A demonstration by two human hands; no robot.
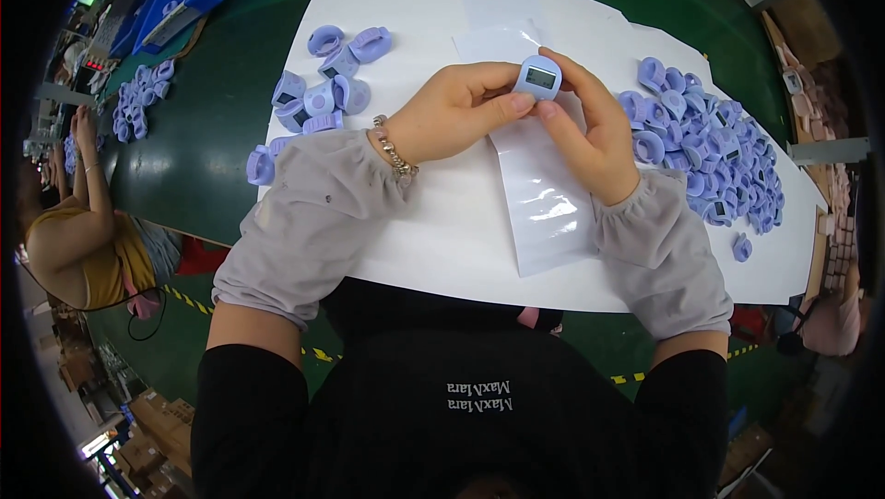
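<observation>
Between my two hands, over the white sheet (pixel 433 213), I hold a small lavender-blue digital finger counter (pixel 538 77) with a grey display facing up. My left hand (pixel 458 110) pinches its left side, thumb at the lower edge. On the other side my right hand (pixel 595 135) grips it with thumb and fingers. A clear plastic strip (pixel 544 213) lies flat beneath my hands and runs from the far edge toward me. To the left sits a small group of similar counters (pixel 339 63); a big heap of them (pixel 696 144) spreads at the right.
One loose counter (pixel 742 247) lies near the right front edge. On the green table at the left are another pile of counters (pixel 138 102) and a blue bin (pixel 198 1). A co-worker (pixel 88 231) sits at the left; pink items (pixel 830 185) line the far right.
</observation>
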